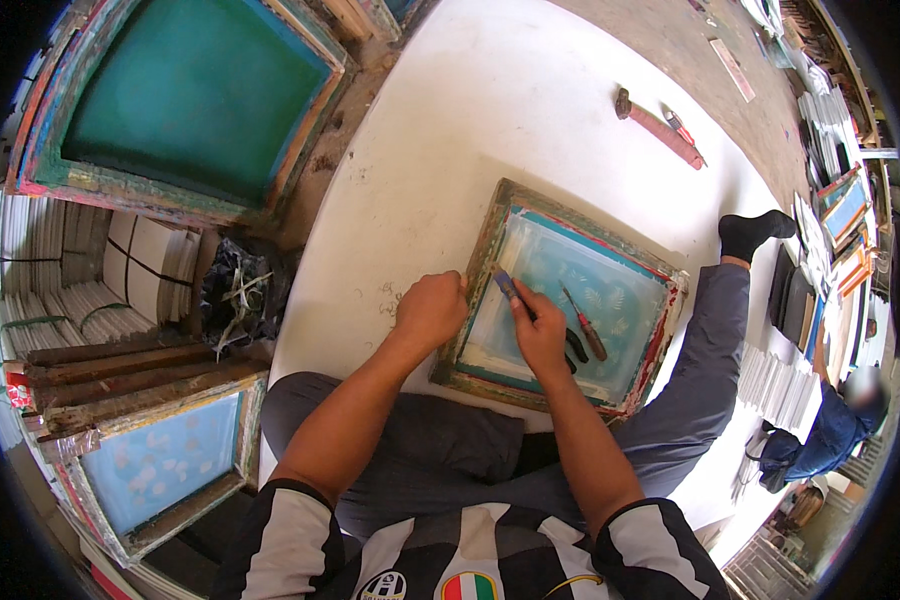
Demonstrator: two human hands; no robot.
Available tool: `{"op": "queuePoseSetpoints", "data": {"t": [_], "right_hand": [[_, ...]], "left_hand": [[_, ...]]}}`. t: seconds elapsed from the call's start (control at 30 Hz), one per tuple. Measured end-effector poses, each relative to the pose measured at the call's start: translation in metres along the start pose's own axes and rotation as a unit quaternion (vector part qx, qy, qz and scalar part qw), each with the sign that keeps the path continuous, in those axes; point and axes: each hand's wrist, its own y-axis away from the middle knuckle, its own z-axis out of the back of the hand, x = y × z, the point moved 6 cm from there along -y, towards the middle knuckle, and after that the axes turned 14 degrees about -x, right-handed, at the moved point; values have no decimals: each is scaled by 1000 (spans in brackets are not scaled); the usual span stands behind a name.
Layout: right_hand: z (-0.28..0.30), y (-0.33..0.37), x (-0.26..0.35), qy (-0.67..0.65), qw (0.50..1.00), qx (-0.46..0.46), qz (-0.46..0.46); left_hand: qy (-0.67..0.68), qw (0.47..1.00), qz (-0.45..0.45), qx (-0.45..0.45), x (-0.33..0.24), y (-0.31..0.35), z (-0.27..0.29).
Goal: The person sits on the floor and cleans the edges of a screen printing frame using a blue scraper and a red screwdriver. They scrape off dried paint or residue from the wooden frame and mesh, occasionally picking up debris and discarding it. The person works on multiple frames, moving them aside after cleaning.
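A wooden screen-printing frame (484,240) with pale blue, leaf-patterned mesh lies on the white surface in front of my legs. My left hand (432,308) is closed in a fist at the frame's left side; its curled fingers hide whatever may be in them. In my right hand (540,328), over the mesh near that same side, is a slim blue hand tool (506,284) pointing away from me; its exact kind is unclear. Right of this hand, a screwdriver (591,337) with a red and dark handle rests on the mesh, beside a black-handled tool (576,347) partly hidden by my hand.
Farther off on the white surface (450,110) lie a hammer (660,132) with a reddish handle and a red cutter (678,125). A large green screen frame (200,100) and a smaller blue one (165,460) stand at left. A person (835,430) is at far right.
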Motion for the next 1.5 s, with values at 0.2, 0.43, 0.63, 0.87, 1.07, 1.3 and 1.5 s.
{"op": "queuePoseSetpoints", "data": {"t": [0.2,0.43,0.63,0.87,1.07,1.3,1.5], "right_hand": [[-1,-2,3,-15,1000,-13,12],[2,3,19,34,999,-17,-14],[-3,-1,23,24,999,-20,11],[-16,-7,10,-42,992,39,-115],[-10,-9,14,-233,897,79,-368],[14,-9,5,-8,992,11,-127],[29,-9,1,231,969,-63,-62]], "left_hand": [[-1,1000,-8,4,0,1,-2],[12,1000,6,15,0,3,4],[12,1000,-13,14,1,2,-2],[16,999,-25,13,3,1,-6],[10,1000,-21,12,5,-1,-2],[34,997,-34,-57,-12,2,-3],[45,995,-46,-71,-9,1,-4]]}}
